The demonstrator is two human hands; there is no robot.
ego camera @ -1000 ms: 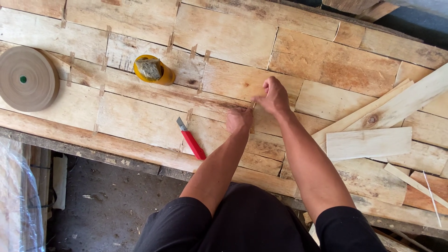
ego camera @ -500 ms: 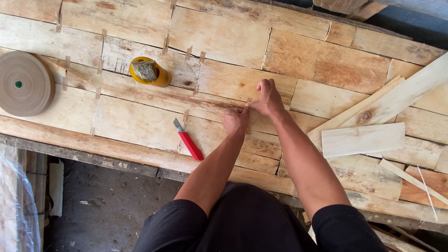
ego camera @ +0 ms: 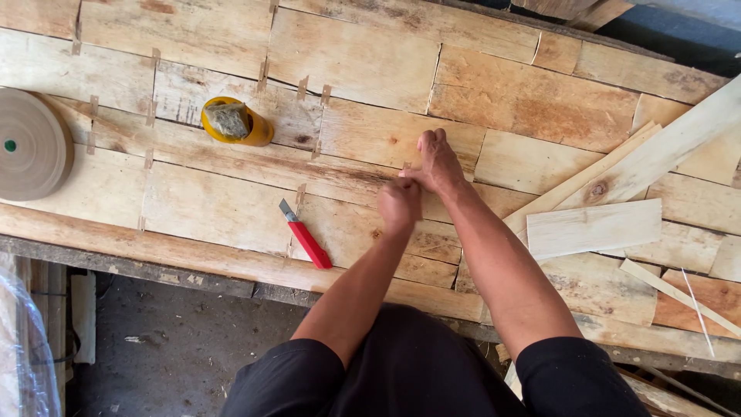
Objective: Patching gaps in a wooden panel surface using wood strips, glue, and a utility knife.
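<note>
My left hand [ego camera: 399,205] is curled into a fist just above the pale wood veneer sheets [ego camera: 355,62] that cover the bench. My right hand [ego camera: 438,161] is right beside it, fingers bunched, thumb meeting the left hand's fingertips. A small tan scrap of paper tape [ego camera: 404,165] shows between the two hands, pinched by both; most of it is hidden. Short tape pieces [ego camera: 300,194] bridge the seams between the sheets. A red utility knife [ego camera: 307,238] lies on the wood to the left of my left forearm.
A yellow cup holding a damp sponge [ego camera: 235,121] stands at upper left. A large roll of brown paper tape [ego camera: 29,144] lies at the far left. Loose wood strips [ego camera: 594,228] are piled on the right. The bench's front edge [ego camera: 154,259] drops to a dirt floor.
My left hand has lifted off the wood and closed into a fist against the right hand's fingertips. My right hand's fingers have bunched together. The knife, cup and roll have not moved.
</note>
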